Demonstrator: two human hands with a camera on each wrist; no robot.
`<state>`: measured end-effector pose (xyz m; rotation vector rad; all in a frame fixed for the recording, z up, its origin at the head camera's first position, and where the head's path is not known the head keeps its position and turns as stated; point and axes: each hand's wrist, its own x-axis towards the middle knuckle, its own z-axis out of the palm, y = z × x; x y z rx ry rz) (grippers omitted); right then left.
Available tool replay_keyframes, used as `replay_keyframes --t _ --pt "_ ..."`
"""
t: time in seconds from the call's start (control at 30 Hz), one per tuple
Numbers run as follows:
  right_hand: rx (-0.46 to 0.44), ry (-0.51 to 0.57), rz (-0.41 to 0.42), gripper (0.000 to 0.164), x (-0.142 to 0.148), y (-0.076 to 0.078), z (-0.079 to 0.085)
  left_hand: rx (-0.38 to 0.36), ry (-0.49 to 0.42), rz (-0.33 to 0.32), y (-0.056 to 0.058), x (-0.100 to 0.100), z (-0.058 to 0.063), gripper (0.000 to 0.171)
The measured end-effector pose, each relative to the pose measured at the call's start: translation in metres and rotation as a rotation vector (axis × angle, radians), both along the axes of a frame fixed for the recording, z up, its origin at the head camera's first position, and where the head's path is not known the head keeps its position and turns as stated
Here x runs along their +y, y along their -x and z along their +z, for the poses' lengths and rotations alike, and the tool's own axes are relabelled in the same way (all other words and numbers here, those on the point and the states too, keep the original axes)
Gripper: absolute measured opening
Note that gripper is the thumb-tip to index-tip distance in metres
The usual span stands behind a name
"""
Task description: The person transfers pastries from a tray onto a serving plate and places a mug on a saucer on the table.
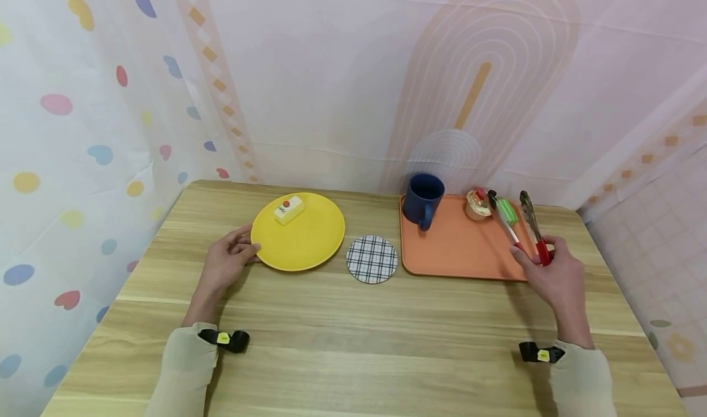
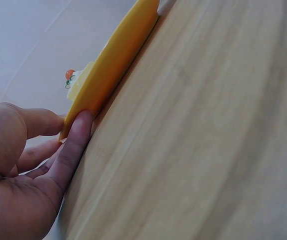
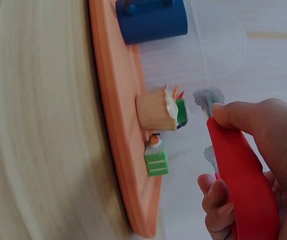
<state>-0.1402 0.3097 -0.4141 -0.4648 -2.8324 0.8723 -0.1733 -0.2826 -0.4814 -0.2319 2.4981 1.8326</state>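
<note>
At its left rim, my left hand (image 1: 225, 260) pinches the yellow plate (image 1: 301, 242); in the left wrist view a finger lies over the edge (image 2: 66, 131) and the thumb sits beneath. A small white and yellow cake slice (image 1: 289, 209) with a red berry rests on that plate. My right hand (image 1: 552, 276) holds tongs (image 3: 238, 175) by the red handles, their arms spread apart. Below the tongs, near the orange tray's (image 1: 458, 251) right end, stand a cupcake (image 3: 156, 109) and a green cake slice (image 3: 156, 161). The tongs' tips are above the tray, with nothing between them.
A dark blue mug (image 1: 423, 197) stands at the tray's left back corner. Between plate and tray lies a round checked coaster (image 1: 372, 259). A patterned cloth (image 1: 331, 85) hangs right behind the wooden table (image 1: 353, 343).
</note>
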Motion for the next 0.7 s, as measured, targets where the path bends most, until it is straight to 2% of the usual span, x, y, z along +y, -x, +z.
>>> replay_keyframes --t 0.3,0.7 --pt "-0.052 -0.004 -0.009 0.088 0.013 -0.003 -0.008 0.009 -0.006 0.0 0.0 0.0 0.0 0.062" --pt "-0.073 -0.026 -0.015 0.088 0.023 -0.007 -0.018 0.009 -0.001 -0.001 -0.001 0.002 0.002 0.061"
